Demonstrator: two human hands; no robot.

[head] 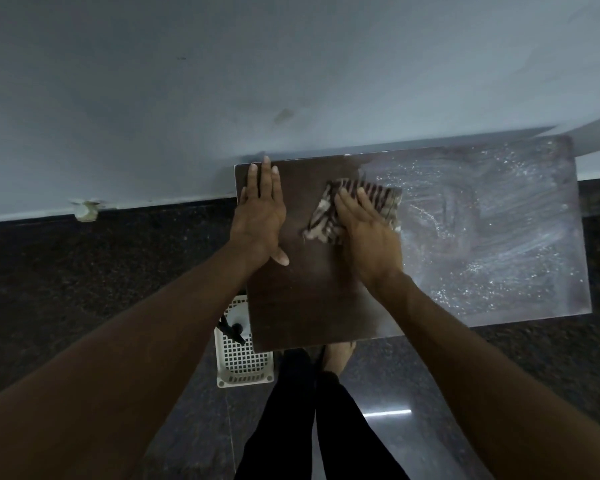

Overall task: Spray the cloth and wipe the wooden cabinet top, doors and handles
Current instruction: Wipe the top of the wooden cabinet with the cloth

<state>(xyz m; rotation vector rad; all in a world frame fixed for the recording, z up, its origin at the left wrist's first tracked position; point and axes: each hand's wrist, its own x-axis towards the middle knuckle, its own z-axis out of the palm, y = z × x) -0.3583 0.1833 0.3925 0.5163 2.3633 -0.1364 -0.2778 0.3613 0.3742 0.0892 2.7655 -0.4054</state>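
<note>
Just one cloth [378,195], two hands [260,216] [368,233].

Head view, sole camera. Mount: worn on the person's head, wide-angle. Station: above the near edge of the cabinet top [309,306], person's legs [343,427] directly beneath. Facing: steeply down and forward, toward the wall [187,81] along the far edge. Range: close; left hand [260,216] and right hand [368,233] both reach the top. Coverage: all four edges, floor [66,271] left and right.

Brown-and-cream striped cloth [357,209], dark brown cabinet top [305,289], white perforated basket [243,362]
</note>
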